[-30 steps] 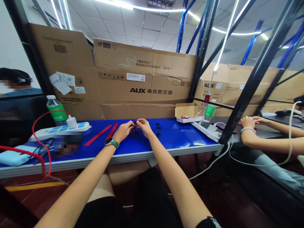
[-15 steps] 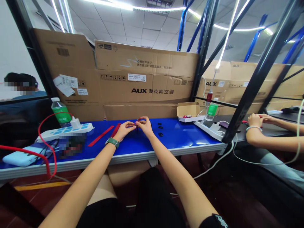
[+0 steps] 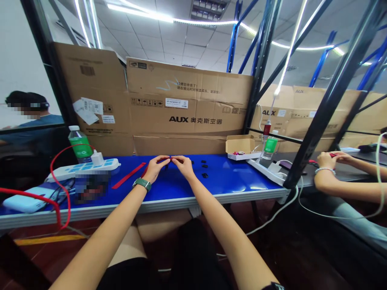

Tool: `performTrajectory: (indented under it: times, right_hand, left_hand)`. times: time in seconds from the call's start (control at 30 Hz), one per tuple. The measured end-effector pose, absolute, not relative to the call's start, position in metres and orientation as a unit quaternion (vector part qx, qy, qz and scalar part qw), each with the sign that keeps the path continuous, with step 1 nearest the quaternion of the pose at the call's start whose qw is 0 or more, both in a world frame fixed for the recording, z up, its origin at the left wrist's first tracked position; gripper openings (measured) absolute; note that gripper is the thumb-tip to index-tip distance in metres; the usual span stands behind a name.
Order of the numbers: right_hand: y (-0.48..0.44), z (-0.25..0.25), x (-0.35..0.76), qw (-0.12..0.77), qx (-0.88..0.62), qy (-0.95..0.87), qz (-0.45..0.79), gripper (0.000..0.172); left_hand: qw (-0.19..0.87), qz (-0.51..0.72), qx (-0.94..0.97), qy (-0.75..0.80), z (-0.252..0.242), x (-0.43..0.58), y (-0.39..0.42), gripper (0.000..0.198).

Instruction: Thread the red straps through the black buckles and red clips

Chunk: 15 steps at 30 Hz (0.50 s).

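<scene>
in the head view, your left hand (image 3: pixel 157 169) and your right hand (image 3: pixel 184 167) have drawn a little further apart than half a second ago. a small red piece (image 3: pixel 171 158) now lies stretched between them, just above the blue table (image 3: pixel 229 177). your fingers (image 3: pixel 165 158) on both sides are closed in a pinch on it, so it is held, not released; it is too small here for you to make out its exact shape.

a flat red strap (image 3: pixel 128 175) lies on the table beside your left hand, and another red end (image 3: pixel 143 171) shows just past that hand, mostly hidden. to the right of your right hand sit small black pieces (image 3: pixel 204 165), near it but not touched. your left wrist wears a watch with a green band (image 3: pixel 142 184).

further left on the table you have a white power strip (image 3: pixel 110 164) and a green-labelled water bottle (image 3: pixel 80 147). further right stands a small open cardboard box (image 3: pixel 238 143). behind the table rises a carton printed aux (image 3: pixel 193 104). at the far right, a co-worker's hands (image 3: pixel 328 160) work over a dark bench (image 3: pixel 356 175), apart from yours, with a beaded bracelet (image 3: pixel 325 170) on one wrist.
</scene>
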State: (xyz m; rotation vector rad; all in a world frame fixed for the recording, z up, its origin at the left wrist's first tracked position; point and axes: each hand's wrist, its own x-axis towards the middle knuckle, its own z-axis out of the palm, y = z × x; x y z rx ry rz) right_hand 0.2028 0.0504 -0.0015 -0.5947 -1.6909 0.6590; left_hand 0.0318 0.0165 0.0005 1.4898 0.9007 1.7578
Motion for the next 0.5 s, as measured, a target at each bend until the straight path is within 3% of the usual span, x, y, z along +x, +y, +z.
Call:
performTrajectory:
  times: [0.5]
  right_hand:
    - [0.039,0.007,0.205,0.569,-0.275,-0.73,0.26,0.022]
  left_hand:
    - [0.294,0.656,0.61,0.334,0.005,0.031,0.012,0.045]
